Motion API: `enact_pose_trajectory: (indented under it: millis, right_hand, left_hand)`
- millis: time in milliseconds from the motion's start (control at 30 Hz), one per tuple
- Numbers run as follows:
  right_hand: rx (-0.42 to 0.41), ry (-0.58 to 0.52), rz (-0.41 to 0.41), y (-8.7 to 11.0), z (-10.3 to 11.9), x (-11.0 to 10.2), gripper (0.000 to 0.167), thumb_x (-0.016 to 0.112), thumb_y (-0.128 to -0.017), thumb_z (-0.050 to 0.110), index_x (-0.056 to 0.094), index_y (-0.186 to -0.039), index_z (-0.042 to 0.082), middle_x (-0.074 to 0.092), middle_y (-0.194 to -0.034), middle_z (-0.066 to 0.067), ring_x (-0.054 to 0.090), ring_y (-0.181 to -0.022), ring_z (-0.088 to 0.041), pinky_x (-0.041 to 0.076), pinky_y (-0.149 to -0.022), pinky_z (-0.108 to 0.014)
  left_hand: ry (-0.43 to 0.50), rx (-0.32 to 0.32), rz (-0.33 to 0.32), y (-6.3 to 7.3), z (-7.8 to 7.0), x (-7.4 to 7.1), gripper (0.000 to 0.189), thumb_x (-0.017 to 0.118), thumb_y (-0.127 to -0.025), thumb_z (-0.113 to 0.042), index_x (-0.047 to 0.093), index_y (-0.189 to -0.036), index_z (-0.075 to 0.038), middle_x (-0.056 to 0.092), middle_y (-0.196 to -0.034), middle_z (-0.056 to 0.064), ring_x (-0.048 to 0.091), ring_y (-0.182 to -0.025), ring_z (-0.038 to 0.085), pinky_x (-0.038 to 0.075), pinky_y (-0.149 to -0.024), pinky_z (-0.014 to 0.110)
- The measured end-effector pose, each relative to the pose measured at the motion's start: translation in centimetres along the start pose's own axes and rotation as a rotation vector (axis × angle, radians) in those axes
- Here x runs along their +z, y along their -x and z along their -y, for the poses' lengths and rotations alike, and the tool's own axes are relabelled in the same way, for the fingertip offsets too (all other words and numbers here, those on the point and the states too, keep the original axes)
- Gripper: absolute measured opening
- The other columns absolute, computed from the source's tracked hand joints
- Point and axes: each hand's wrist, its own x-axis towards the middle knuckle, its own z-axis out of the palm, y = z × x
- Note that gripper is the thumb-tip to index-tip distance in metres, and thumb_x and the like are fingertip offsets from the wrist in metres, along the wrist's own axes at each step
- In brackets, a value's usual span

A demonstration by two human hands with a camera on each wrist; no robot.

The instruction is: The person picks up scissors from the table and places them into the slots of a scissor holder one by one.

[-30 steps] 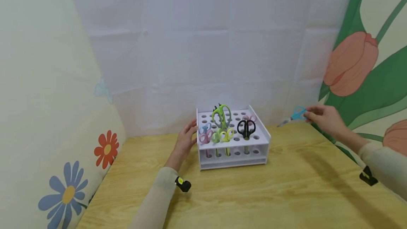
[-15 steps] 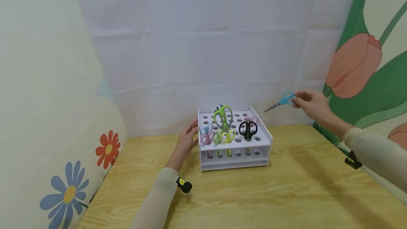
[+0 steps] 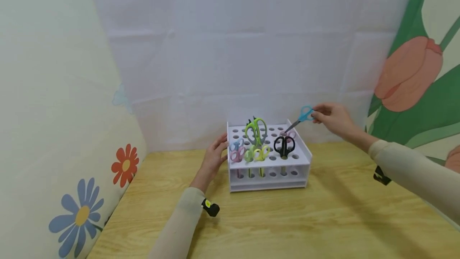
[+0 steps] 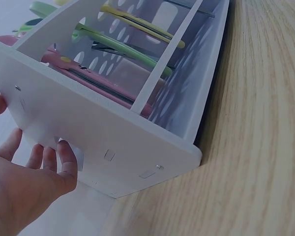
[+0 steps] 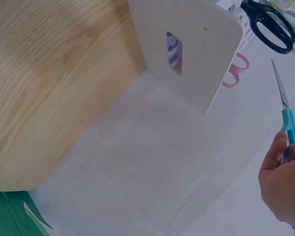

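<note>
My right hand [image 3: 332, 118] pinches a pair of blue-handled scissors [image 3: 306, 113] by the handle loops, blades slanting down to the left above the back right of a white rack [image 3: 269, 165]. The right wrist view shows the scissors' silver blades [image 5: 280, 86] clear of the rack's side. My left hand [image 3: 212, 156] rests against the rack's left wall, fingertips at its cut-out in the left wrist view. Several scissors stand handles up in the rack's holes: black ones [image 3: 284, 147], green-and-grey ones [image 3: 256, 132], yellow ones [image 3: 261, 153], and pink ones [image 4: 83, 78] at the left front.
The rack stands on a wood-grain table [image 3: 266, 219] near a white cloth backdrop [image 3: 215, 51]. Flower-printed panels [image 3: 413, 77] flank the table on both sides. Rows of round holes cover the rack's top.
My right hand has carried the blue scissors leftward, first rising, from the right of the rack to over its back right part. The left hand has stayed at the rack's side.
</note>
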Motion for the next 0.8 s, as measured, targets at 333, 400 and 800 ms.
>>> enact_pose_trajectory:
  millis: [333,400,800]
  right_hand:
    - [-0.054,-0.029,0.145,-0.2,-0.1,1.2,0.019,0.067,-0.098,0.000,0.068,-0.110,-0.013,0.072,-0.089,-0.023,0.070,-0.073,-0.019,0.056,-0.066,-0.023]
    - [-0.055,-0.023,0.170,-0.2,-0.1,1.3,0.018,0.067,-0.098,0.000,0.068,-0.111,-0.013,0.072,-0.089,-0.022,0.070,-0.073,-0.020,0.055,-0.066,-0.024]
    - [-0.059,0.025,0.260,-0.1,-0.5,2.6,0.017,0.067,-0.097,0.001,0.070,-0.112,-0.007,0.073,-0.096,-0.020,0.070,-0.083,-0.036,0.057,-0.072,-0.030]
  left_hand:
    - [0.023,0.003,0.012,0.1,0.2,0.8,0.048,0.060,-0.103,-0.021,0.052,-0.150,-0.016,0.049,-0.148,0.006,0.049,-0.130,0.028,0.040,-0.107,0.053]
    - [0.032,0.006,0.008,0.1,0.2,1.0,0.048,0.060,-0.103,-0.020,0.052,-0.150,-0.015,0.049,-0.148,0.007,0.049,-0.129,0.027,0.040,-0.107,0.053]
    - [0.053,0.025,0.004,0.4,0.1,1.1,0.047,0.058,-0.103,-0.014,0.051,-0.150,-0.011,0.048,-0.148,0.010,0.049,-0.130,0.028,0.039,-0.107,0.054]
